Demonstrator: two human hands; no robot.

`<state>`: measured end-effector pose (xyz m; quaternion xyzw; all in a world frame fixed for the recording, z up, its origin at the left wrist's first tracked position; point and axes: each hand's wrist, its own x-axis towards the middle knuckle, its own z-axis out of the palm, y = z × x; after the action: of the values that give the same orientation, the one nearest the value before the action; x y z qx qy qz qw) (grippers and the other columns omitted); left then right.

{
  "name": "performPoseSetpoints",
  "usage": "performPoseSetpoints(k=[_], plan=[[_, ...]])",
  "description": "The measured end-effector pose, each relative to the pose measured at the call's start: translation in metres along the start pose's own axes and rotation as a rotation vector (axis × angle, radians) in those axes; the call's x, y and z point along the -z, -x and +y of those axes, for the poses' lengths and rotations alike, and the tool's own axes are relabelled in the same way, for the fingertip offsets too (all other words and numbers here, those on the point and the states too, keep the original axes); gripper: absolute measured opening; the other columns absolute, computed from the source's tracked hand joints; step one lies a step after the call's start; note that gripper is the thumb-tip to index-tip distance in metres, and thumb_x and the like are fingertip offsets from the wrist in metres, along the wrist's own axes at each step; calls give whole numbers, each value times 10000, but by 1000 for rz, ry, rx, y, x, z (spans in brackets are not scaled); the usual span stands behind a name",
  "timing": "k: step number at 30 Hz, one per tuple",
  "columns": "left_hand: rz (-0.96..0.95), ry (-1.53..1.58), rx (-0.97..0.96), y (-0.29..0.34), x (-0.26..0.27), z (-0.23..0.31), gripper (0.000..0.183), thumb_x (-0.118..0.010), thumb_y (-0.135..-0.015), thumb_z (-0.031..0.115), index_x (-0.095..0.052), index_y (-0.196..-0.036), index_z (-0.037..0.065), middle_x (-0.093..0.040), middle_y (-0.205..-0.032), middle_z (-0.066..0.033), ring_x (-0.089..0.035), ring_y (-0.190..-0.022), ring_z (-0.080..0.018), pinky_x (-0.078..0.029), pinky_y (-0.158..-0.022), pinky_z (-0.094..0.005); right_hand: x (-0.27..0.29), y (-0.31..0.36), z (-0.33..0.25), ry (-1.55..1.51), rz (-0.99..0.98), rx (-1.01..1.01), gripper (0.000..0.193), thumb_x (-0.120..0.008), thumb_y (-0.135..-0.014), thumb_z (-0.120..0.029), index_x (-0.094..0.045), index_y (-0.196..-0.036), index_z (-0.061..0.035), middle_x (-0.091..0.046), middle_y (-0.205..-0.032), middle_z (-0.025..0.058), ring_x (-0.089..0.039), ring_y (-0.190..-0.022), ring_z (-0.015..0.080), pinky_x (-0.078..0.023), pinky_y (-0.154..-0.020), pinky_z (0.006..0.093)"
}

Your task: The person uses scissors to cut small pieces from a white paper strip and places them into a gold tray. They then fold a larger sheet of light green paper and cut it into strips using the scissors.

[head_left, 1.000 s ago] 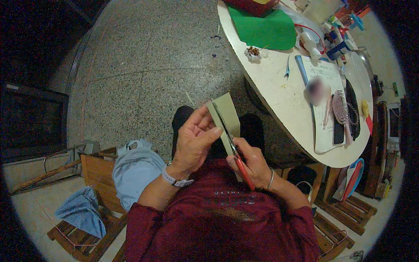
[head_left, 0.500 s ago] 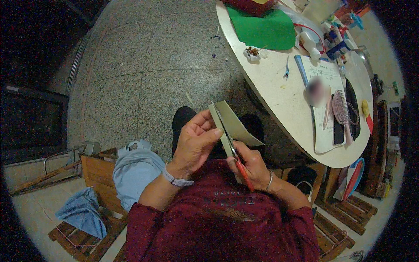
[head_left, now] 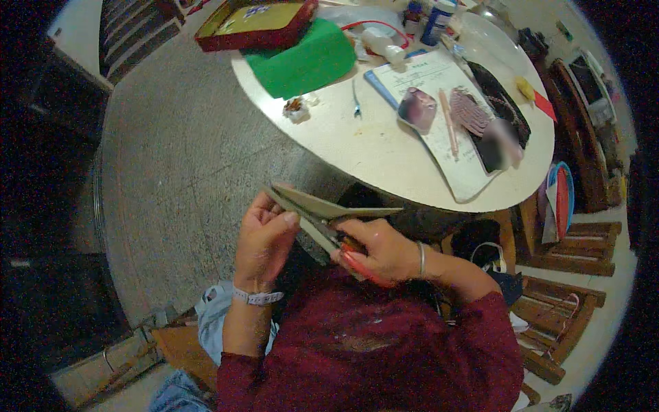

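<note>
In front of my lap, my left hand (head_left: 264, 240) pinches the far end of a stiff, pale olive sheet (head_left: 319, 206), thumb on top. Card or thin foam: I cannot tell which. My right hand (head_left: 384, 250) is closed round the red handles of a pair of scissors (head_left: 364, 266). Their blades lie along the sheet, between a narrow strip (head_left: 317, 237) on the near side and the wider piece, which bends away toward the table. How far the blades are parted is blurred.
The white round-edged table (head_left: 384, 161) bears a green sheet (head_left: 302, 62), a red tray (head_left: 257, 24), a notebook (head_left: 446, 151), a hairbrush (head_left: 470, 110) and several bottles. Slatted wooden stools (head_left: 563, 309) stand at right; a light blue bag (head_left: 216, 316) sits at lower left.
The view has swung right, so the table appears farther left and the red tray shows more. Both hands still hold the sheet and scissors, which now lie more slantwise across the view.
</note>
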<state>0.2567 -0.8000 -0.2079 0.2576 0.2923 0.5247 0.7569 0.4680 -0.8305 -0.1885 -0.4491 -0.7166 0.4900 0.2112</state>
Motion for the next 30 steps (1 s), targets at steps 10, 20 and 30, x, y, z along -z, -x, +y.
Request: performPoseSetpoints(k=[10, 20, 30], plan=[[-122, -16, 47, -95, -76, -25, 431, -621, -825, 19, -476, -1228, -32, -582, -1110, -95, -572, -960, -169, -468, -838, -292, 89, 6, 23, 9, 262, -52, 379, -624, -863, -358, -593, -1028, -18, -638, -862, 185, -648, -760, 274, -501, -673, 360], [17, -115, -71, -103, -60, -19, 334, -644, -836, 32, -537, -1142, -51, -553, -1079, -72, -522, -898, -126, -435, -785, -233, 97, 20, 17, -243, 512, -131, 298, -669, -851, -197, -585, -1074, -18, -541, -714, -11, -472, -627, 75, -405, -592, 219], [37, -39, -127, -60, -53, -5, 220, -625, -846, 16, -587, -1056, -39, -584, -965, -50, -537, -840, -121, -450, -756, -238, 69, 11, 20, -402, 267, -91, 445, -726, -787, -93, -491, -1155, -6, -645, -836, 71, -607, -754, 104, -487, -682, 238]])
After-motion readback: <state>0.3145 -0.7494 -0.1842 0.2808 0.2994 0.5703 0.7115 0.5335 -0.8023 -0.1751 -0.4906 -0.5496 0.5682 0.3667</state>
